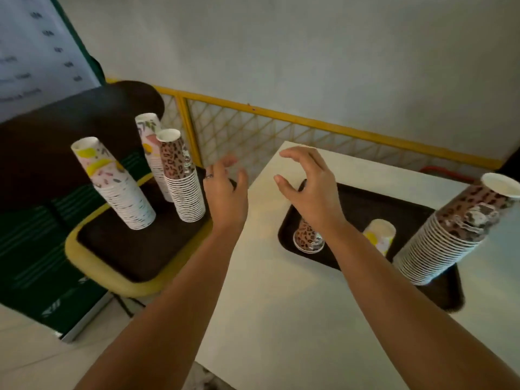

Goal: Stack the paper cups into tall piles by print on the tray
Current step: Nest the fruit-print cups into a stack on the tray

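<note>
Head view: the left hand (225, 190) and right hand (311, 190) hover with fingers loosely spread, grasping nothing. On the dark tray (363, 204) stand a tall leopard-print stack (450, 237), a single leopard-print cup (308, 237) and a floral cup (380, 235). Three more stacks stand on the yellow chair (92, 266).

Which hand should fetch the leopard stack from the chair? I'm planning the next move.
Left hand: it hangs open right beside the leopard stack on the chair. The right hand hovers over the tray, farther off.
</note>
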The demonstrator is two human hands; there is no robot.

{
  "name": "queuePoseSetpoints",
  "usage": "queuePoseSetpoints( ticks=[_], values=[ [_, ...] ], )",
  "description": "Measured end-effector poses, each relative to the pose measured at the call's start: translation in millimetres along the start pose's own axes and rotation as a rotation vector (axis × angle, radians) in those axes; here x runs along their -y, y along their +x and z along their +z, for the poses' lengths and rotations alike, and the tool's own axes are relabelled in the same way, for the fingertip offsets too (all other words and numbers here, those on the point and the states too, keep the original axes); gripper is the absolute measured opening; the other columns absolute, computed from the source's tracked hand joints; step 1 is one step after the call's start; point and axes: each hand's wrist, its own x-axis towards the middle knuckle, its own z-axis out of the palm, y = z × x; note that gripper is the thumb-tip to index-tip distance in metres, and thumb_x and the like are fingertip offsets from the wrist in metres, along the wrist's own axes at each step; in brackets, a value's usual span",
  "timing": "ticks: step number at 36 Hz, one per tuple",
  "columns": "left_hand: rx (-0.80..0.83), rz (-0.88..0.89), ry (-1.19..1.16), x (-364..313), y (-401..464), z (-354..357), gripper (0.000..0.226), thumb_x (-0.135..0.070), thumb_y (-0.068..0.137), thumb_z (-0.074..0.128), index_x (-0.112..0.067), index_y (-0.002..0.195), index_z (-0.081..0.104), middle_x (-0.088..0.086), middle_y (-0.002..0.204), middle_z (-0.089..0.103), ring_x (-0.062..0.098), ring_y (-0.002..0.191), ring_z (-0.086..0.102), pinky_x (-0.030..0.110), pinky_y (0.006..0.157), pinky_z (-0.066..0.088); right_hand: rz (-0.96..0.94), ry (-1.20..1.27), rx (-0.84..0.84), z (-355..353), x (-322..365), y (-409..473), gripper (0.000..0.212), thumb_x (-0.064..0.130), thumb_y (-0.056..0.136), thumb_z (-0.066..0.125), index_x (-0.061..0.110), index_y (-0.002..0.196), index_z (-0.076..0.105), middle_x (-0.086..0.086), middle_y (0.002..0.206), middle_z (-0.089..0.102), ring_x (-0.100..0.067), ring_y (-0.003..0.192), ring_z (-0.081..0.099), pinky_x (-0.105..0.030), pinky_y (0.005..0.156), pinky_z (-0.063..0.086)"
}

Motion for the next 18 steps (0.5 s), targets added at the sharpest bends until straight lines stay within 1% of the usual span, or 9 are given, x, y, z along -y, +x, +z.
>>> queuePoseSetpoints(
  ticks=[3, 6, 8, 10, 12, 15, 16, 18],
  values=[
    [-0.039, -0.073, 0.079, 29, 16, -33, 0.033, -0.019, 0.091, 0.055, -0.012, 0.123, 0.049, 0.009, 0.132, 0.047, 0.021, 0.119, 0.043, 0.034, 0.099, 0.039, -0.008, 0.023, 0.052, 46, 15, 7, 0.035, 0.019, 0.081, 0.067, 0.01, 0.114, 0.06, -0.004, 0.114, 0.058, -0.01, 0.105, 0.053, -0.013, 0.091, 0.04],
    [-0.098, -0.166, 0.131, 62, 37, -67, 0.042, -0.02, 0.089, 0.057, -0.013, 0.128, 0.045, 0.011, 0.136, 0.041, 0.028, 0.125, 0.038, 0.043, 0.104, 0.034, -0.012, 0.028, 0.106, 92, 36, 17, 0.035, 0.018, 0.081, 0.067, 0.01, 0.114, 0.06, -0.003, 0.113, 0.058, -0.008, 0.104, 0.053, -0.005, 0.088, 0.035],
    [-0.129, -0.193, 0.133, 84, 51, -88, 0.045, -0.019, 0.088, 0.059, -0.012, 0.129, 0.043, 0.011, 0.136, 0.04, 0.03, 0.124, 0.038, 0.042, 0.103, 0.035, -0.017, 0.04, 0.133, 121, 49, 24, 0.036, 0.018, 0.081, 0.067, 0.009, 0.115, 0.06, -0.004, 0.114, 0.058, -0.004, 0.103, 0.051, 0.001, 0.087, 0.031],
    [-0.167, -0.225, 0.147, 103, 65, -106, 0.048, -0.019, 0.088, 0.06, -0.012, 0.131, 0.039, 0.012, 0.138, 0.036, 0.029, 0.126, 0.035, 0.039, 0.101, 0.034, -0.024, 0.053, 0.159, 148, 60, 31, 0.036, 0.017, 0.082, 0.068, 0.009, 0.116, 0.059, -0.005, 0.115, 0.058, -0.003, 0.104, 0.05, 0.003, 0.087, 0.03],
    [-0.213, -0.275, 0.174, 120, 78, -123, 0.055, -0.018, 0.087, 0.062, -0.01, 0.134, 0.034, 0.014, 0.143, 0.029, 0.03, 0.13, 0.029, 0.041, 0.103, 0.032, -0.035, 0.067, 0.19, 174, 70, 37, 0.037, 0.018, 0.083, 0.067, 0.01, 0.117, 0.058, -0.006, 0.118, 0.056, -0.009, 0.108, 0.053, -0.002, 0.089, 0.035],
    [-0.249, -0.333, 0.175, 146, 99, -145, 0.07, -0.014, 0.081, 0.068, -0.008, 0.137, 0.028, 0.016, 0.145, 0.022, 0.033, 0.133, 0.024, 0.044, 0.105, 0.031, -0.017, 0.099, 0.234, 212, 83, 43, 0.039, 0.019, 0.084, 0.066, 0.012, 0.12, 0.055, -0.005, 0.124, 0.053, -0.016, 0.115, 0.052, -0.021, 0.093, 0.044],
    [-0.248, -0.328, 0.171, 155, 105, -151, 0.075, -0.013, 0.078, 0.071, -0.008, 0.138, 0.026, 0.016, 0.145, 0.022, 0.033, 0.133, 0.025, 0.045, 0.105, 0.031, -0.008, 0.109, 0.25, 223, 87, 45, 0.039, 0.02, 0.084, 0.066, 0.012, 0.121, 0.054, -0.005, 0.126, 0.052, -0.017, 0.117, 0.05, -0.024, 0.094, 0.044],
    [-0.225, -0.319, 0.155, 173, 118, -159, 0.088, -0.016, 0.074, 0.075, -0.011, 0.142, 0.021, 0.015, 0.146, 0.019, 0.034, 0.133, 0.025, 0.047, 0.105, 0.034, 0.0, 0.111, 0.283, 244, 93, 49, 0.042, 0.02, 0.084, 0.066, 0.013, 0.123, 0.052, -0.004, 0.129, 0.05, -0.018, 0.121, 0.047, -0.025, 0.096, 0.042]
  ],
)
